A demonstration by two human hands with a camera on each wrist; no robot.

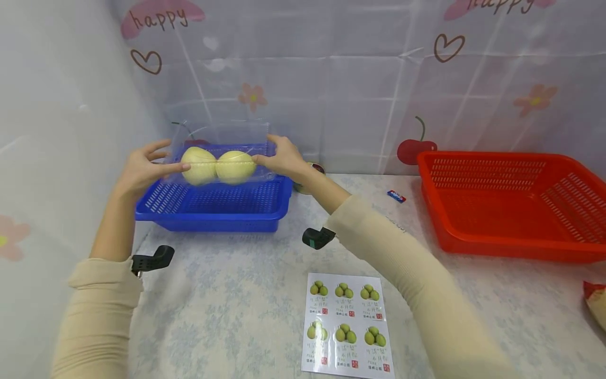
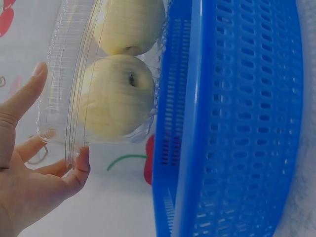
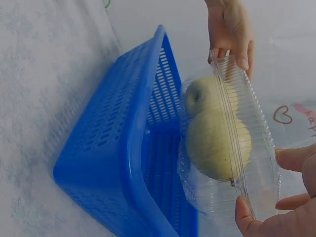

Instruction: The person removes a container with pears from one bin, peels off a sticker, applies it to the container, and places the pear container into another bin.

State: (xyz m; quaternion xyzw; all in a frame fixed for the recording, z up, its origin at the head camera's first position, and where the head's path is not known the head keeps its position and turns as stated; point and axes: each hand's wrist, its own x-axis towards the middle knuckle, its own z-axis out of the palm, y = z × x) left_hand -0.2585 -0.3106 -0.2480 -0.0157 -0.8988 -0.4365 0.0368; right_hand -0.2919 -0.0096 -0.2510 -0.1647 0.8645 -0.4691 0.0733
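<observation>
Clear plastic box (image 3: 256,143), two pale yellow-green pears (image 1: 235,167) inside, side by side; held up over blue basket (image 1: 213,217). Left hand (image 1: 144,168) grips box's left end, thumb on near side. Right hand (image 1: 284,158) pinches its right end between thumb and fingers. Just right of blue basket: round can (image 1: 301,188), partly hidden by right wrist. Farther right of it: small blue-red packet (image 1: 396,196), then red basket (image 1: 521,243). Nearer the person than blue basket, to its right: sheet of six pear labels (image 1: 347,326), flat on bench (image 1: 227,316).
</observation>
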